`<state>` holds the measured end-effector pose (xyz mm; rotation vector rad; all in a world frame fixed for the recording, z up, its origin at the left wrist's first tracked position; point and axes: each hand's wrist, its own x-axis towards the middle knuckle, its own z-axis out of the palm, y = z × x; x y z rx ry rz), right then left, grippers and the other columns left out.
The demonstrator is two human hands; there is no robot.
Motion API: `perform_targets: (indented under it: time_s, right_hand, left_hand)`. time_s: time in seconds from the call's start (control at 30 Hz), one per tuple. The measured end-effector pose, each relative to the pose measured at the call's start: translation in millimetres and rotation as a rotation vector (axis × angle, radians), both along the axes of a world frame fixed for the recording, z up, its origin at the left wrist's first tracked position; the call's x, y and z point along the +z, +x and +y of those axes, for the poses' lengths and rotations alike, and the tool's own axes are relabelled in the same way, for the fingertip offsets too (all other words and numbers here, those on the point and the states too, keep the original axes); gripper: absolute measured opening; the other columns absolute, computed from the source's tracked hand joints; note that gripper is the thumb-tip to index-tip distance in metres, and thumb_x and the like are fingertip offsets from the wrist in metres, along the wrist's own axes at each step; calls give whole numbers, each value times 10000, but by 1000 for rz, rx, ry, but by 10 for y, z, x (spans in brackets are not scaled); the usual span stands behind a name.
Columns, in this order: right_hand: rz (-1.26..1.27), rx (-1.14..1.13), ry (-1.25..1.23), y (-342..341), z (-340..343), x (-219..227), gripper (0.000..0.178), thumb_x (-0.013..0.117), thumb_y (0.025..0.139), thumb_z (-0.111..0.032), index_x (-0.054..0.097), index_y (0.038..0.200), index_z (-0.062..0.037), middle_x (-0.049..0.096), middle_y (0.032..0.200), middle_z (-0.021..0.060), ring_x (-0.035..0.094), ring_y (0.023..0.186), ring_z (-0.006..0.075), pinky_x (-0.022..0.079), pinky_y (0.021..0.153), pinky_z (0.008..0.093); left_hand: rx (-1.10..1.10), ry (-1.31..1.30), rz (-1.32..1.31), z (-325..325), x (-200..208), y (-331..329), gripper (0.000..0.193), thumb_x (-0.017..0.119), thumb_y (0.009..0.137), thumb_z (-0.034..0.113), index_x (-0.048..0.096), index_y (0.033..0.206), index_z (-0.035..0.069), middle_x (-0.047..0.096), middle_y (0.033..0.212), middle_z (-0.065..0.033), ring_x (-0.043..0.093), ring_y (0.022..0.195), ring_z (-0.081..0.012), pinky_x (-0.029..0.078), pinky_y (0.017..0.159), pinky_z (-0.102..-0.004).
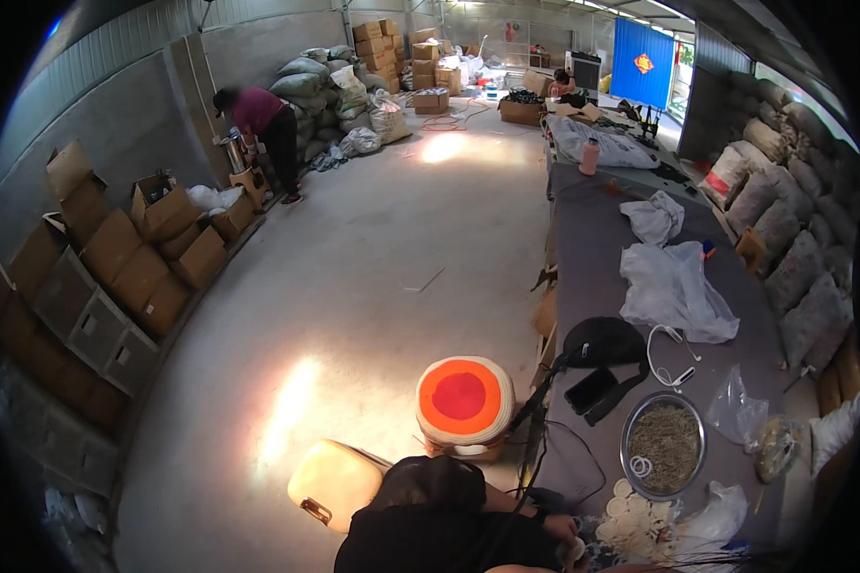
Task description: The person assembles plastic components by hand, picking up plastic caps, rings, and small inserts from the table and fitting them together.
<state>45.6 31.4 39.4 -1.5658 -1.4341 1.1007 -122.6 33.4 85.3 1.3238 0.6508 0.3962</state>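
Note:
At the bottom edge, my left hand (561, 527) extends from a black sleeve, with a dark band on the wrist. Its fingers are bent around a small pale round piece (576, 549). My right hand (580, 563) is close below it, mostly cut off by the frame, its fingers hidden. Just right of the hands lies a heap of flat pale rounds (631, 516), with loose pale strands around it. Beyond the heap stands a round metal bowl (664, 445) of small brownish pieces, a white ring (640, 467) resting inside.
On the grey-covered table (592, 248) lie a black bag (602, 342), a phone (591, 390), a white cable (674, 358) and plastic bags (678, 286). An orange-topped stool (464, 401) and a beige chair (334, 485) stand left. A person (263, 119) bends by the far-left wall, near cardboard boxes (129, 263).

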Motion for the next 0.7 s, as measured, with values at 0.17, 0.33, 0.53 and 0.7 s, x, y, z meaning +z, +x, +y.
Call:
perform_targets:
  time_s: [0.17, 0.33, 0.53, 0.7]
  right_hand:
    - [47, 6, -55, 154, -79, -240, 359, 592, 766, -309, 535, 936, 2, 564, 833, 84, 528, 724, 165, 433, 635, 285]
    - [121, -41, -100, 331, -302, -445, 352, 597, 765, -289, 525, 948, 3, 557, 853, 84, 527, 745, 162, 435, 647, 282]
    - [209, -112, -132, 541, -728, -573, 346, 604, 764, -265, 513, 962, 4, 548, 878, 85, 525, 770, 157, 437, 662, 279]
    - [357, -326, -108, 171, -1429, 506, 286, 629, 745, -207, 523, 877, 23, 549, 838, 73, 516, 741, 131, 428, 667, 257]
  left_hand:
    - [131, -165, 53, -101, 225, -70, 346, 622, 701, 288, 583, 880, -6, 574, 717, -45, 542, 618, -117, 445, 520, -264]
    - [85, -360, -20, -226, 96, 21, 361, 629, 698, 303, 574, 879, -5, 562, 721, -46, 542, 609, -121, 448, 501, -257]
    - [55, -214, 59, -371, -149, 250, 379, 634, 699, 304, 567, 893, -15, 567, 751, -45, 541, 667, -124, 447, 553, -265]
    - [29, -310, 87, -568, 104, 303, 353, 638, 709, 288, 566, 929, 22, 563, 742, -29, 534, 632, -99, 426, 519, -237]
